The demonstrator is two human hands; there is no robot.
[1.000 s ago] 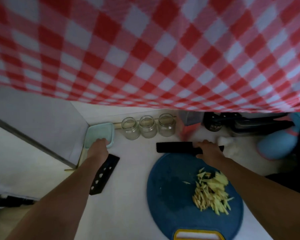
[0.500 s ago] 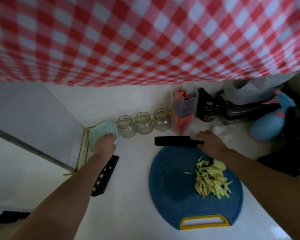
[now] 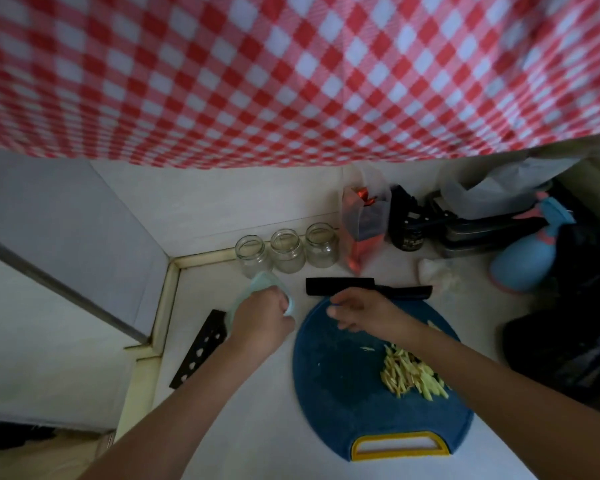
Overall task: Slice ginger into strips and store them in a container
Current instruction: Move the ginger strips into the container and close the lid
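A pile of pale yellow ginger strips (image 3: 411, 374) lies on the right half of a round blue cutting board (image 3: 340, 386) with a yellow handle. My left hand (image 3: 260, 322) grips a light green container (image 3: 262, 289), tilted, just left of the board's far edge. My right hand (image 3: 359, 315) hovers over the far part of the board with loosely spread fingers and holds nothing. A black knife (image 3: 368, 287) lies flat behind the board, just beyond my right hand.
Three empty glass jars (image 3: 286, 251) stand in a row at the back wall. A black perforated knife sheath (image 3: 200, 348) lies to the left. A red bag (image 3: 362, 223), dark bottle (image 3: 407, 226), blue spray bottle (image 3: 527, 258) and black bag (image 3: 568, 337) crowd the right. Checked cloth (image 3: 291, 74) hangs overhead.
My left hand has brought the green container from the back left corner toward the board. My right hand let go of the knife and moved left over the board.
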